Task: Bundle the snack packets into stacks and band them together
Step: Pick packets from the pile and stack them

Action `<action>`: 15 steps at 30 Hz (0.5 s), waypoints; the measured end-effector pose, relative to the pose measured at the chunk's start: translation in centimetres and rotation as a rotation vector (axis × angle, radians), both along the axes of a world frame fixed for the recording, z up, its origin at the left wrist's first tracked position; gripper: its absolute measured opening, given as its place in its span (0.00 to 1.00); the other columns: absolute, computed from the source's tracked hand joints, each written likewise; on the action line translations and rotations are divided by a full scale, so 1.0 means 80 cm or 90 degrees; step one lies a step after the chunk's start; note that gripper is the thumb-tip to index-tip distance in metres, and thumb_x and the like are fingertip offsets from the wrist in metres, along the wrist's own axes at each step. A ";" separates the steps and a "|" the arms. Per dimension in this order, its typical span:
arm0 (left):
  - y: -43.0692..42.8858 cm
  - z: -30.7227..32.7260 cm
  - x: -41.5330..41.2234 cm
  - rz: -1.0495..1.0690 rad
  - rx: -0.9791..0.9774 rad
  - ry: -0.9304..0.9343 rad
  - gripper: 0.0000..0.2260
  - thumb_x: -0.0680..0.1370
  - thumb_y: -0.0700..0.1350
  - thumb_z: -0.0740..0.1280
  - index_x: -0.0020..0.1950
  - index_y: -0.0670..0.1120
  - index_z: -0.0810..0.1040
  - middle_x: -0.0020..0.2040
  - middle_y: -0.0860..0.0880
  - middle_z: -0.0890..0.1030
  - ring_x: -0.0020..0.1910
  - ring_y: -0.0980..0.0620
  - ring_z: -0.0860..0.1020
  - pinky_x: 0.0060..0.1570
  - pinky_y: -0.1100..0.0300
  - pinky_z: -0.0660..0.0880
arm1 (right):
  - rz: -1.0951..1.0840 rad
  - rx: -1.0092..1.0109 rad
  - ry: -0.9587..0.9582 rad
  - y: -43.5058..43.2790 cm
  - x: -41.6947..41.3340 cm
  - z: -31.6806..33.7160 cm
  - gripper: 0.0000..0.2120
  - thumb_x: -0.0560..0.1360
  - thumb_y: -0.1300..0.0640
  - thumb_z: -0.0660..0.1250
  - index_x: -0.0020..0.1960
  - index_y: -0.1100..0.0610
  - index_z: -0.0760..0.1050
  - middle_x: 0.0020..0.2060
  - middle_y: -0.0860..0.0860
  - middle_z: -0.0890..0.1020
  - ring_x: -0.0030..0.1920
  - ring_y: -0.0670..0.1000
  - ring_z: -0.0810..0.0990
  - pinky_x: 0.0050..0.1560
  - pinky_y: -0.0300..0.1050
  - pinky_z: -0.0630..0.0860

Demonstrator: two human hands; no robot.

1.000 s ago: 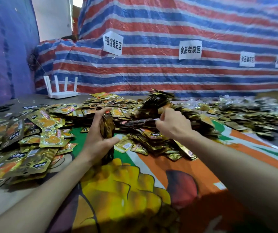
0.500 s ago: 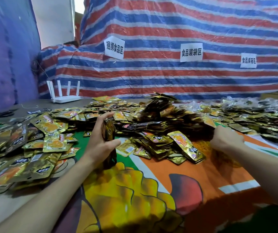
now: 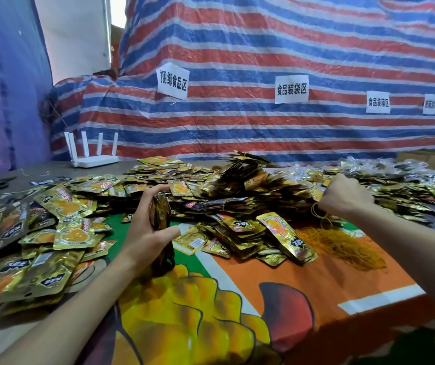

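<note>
Fingers (image 3: 146,204) of left hand (image 3: 148,233): curled round a stack of snack packets (image 3: 161,217), clamping it against the thumb. The stack stands on edge, its lower end on the printed tablecloth (image 3: 263,285) beneath the palm.

Right hand (image 3: 344,196): closed in a fist. A yellow rubber band (image 3: 320,214) hangs from its underside, directly above the heap of rubber bands (image 3: 342,245).

Loose packets (image 3: 69,233): spread outward of the left fingers. More lie heaped (image 3: 237,185) between the two hands and beyond the right knuckles.

Handling (judged):
- The packets are gold foil pouches, light and flexible, with slick faces.
- A stack is likely to fan or slide unless squeezed flat face to flat face.
- The best hold is across the middle of the stack, edges squared against the cloth. That leaves one end free to receive the band.
- The band is thin and stretchy and snags easily on pouch corners.

Obscured:
- The right fingertips are turned away from the camera, so the pinch itself is not seen.
- Whether one band or several is lifted is unclear.
- The number of packets in the stack cannot be counted.
- Whether the central heap is loose or already banded cannot be told.
- The right forearm is cut off by the frame edge.
</note>
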State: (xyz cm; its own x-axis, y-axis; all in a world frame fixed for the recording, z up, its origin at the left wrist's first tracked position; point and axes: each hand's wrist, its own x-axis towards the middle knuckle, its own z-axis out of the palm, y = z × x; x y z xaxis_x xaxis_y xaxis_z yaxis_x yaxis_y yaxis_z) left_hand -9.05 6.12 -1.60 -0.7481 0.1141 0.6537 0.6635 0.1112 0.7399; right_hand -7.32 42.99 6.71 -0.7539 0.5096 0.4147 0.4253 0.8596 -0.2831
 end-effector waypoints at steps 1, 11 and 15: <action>0.000 0.000 0.000 0.001 -0.003 -0.002 0.32 0.63 0.39 0.69 0.64 0.62 0.70 0.42 0.41 0.72 0.33 0.56 0.73 0.31 0.64 0.72 | 0.007 0.008 0.002 -0.003 -0.003 0.001 0.02 0.74 0.64 0.67 0.44 0.61 0.74 0.38 0.57 0.78 0.41 0.60 0.79 0.42 0.51 0.76; -0.001 0.000 0.000 0.002 -0.013 -0.019 0.32 0.63 0.39 0.69 0.66 0.57 0.70 0.42 0.43 0.72 0.33 0.57 0.73 0.32 0.63 0.73 | 0.014 0.002 -0.076 -0.003 -0.004 -0.008 0.09 0.73 0.63 0.73 0.41 0.61 0.72 0.37 0.57 0.78 0.43 0.61 0.80 0.46 0.53 0.78; 0.000 0.001 0.000 0.002 -0.017 -0.025 0.32 0.63 0.40 0.70 0.66 0.58 0.71 0.42 0.43 0.72 0.33 0.55 0.72 0.33 0.60 0.72 | 0.001 -0.004 -0.120 -0.001 0.000 -0.010 0.11 0.72 0.65 0.74 0.44 0.61 0.71 0.37 0.57 0.78 0.42 0.59 0.80 0.45 0.53 0.76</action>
